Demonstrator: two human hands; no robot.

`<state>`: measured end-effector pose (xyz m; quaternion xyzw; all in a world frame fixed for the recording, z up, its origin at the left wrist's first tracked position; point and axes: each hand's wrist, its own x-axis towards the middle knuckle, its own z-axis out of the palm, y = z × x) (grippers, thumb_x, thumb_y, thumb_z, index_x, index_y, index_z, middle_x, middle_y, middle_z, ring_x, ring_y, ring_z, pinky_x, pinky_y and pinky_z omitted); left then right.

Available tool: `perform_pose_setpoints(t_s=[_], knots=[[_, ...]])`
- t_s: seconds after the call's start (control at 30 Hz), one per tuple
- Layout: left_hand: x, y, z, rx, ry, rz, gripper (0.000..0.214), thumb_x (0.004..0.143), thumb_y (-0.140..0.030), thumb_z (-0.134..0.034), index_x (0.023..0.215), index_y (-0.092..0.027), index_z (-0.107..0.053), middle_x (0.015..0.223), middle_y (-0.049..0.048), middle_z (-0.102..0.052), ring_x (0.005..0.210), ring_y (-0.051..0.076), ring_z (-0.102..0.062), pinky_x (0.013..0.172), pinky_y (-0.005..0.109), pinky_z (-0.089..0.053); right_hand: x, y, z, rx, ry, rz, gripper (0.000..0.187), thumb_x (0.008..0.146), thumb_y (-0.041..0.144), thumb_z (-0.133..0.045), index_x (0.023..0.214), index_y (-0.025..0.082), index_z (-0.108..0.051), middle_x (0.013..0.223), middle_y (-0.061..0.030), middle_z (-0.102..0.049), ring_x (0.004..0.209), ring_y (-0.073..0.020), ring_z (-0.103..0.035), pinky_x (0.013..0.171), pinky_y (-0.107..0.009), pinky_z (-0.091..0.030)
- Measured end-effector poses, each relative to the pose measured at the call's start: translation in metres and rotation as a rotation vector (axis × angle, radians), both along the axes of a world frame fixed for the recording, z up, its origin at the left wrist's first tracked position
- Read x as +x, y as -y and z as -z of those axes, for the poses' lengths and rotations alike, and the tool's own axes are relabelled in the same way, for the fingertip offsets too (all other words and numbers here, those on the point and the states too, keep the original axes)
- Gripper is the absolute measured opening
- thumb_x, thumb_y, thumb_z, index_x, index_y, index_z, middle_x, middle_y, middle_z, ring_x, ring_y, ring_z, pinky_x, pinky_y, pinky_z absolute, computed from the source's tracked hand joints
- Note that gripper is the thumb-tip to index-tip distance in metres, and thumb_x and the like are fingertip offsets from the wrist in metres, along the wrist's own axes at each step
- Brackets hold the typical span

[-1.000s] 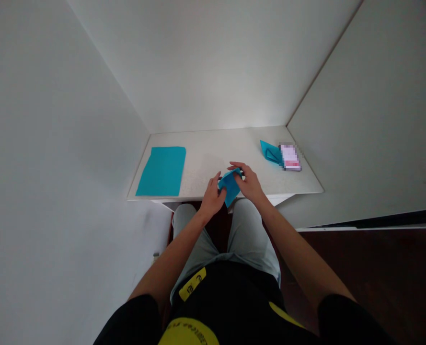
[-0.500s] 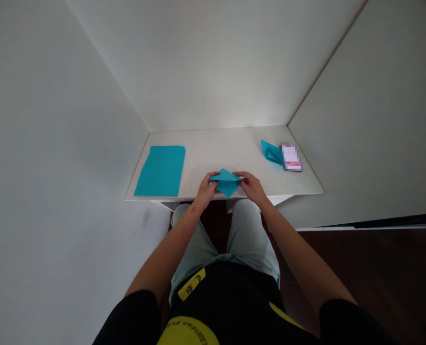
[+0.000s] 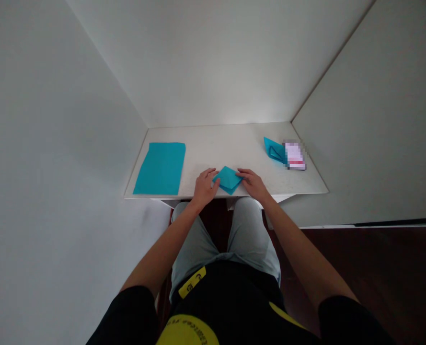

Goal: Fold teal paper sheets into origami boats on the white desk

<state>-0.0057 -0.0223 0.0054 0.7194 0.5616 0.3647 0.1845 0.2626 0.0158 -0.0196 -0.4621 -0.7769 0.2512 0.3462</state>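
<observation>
A small folded blue paper piece (image 3: 228, 179) lies flat on the white table (image 3: 234, 146) near its front edge. My left hand (image 3: 203, 186) rests on the table at the piece's left corner, fingers laid flat and touching it. My right hand (image 3: 253, 182) lies at its right corner, fingers also stretched flat against the paper. Neither hand lifts the paper.
A stack of flat blue paper sheets (image 3: 160, 167) lies at the table's left. A folded blue paper figure (image 3: 274, 150) sits at the back right beside a small blurred card or phone (image 3: 293, 155). White walls close in the table on three sides.
The folded blue piece was held up in both hands and turned; now it lies flat on the table with both hands pressing its corners.
</observation>
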Motion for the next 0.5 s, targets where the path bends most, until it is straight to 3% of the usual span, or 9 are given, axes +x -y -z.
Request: perform_pose_setpoints(t_s=[0.17,0.33,0.5], knots=[[0.018,0.009,0.005,0.013,-0.266,0.186,0.047,0.106,-0.033,-0.061,0.152,-0.027,-0.064,0.167,0.0110,-0.055,0.161,0.035,-0.043,0.128,0.059,-0.040,-0.014,0.010,-0.009,0.087,0.116,0.007,0.044,0.107,0.027,-0.047,0.143,0.024,-0.072,0.154,-0.0104,-0.068,0.148,-0.0294,-0.060,0.127,-0.057,-0.046],[0.020,0.011,0.010,0.000,-0.345,0.212,0.053,0.104,-0.028,-0.059,0.156,-0.023,-0.058,0.168,0.0132,-0.054,0.161,0.034,-0.043,0.131,0.059,-0.035,-0.043,0.023,-0.010,0.090,0.286,-0.121,0.053,0.113,0.039,-0.042,0.160,0.023,-0.057,0.167,-0.0124,-0.055,0.156,-0.0300,-0.051,0.130,-0.056,-0.042],[0.019,0.012,0.003,-0.004,-0.408,0.200,0.048,0.106,-0.027,-0.054,0.153,-0.023,-0.060,0.166,0.0118,-0.056,0.161,0.031,-0.043,0.131,0.057,-0.035,-0.049,0.021,-0.003,0.061,0.405,-0.111,0.069,0.113,0.054,-0.040,0.171,0.016,-0.041,0.175,-0.0167,-0.042,0.164,-0.0313,-0.037,0.135,-0.058,-0.033]])
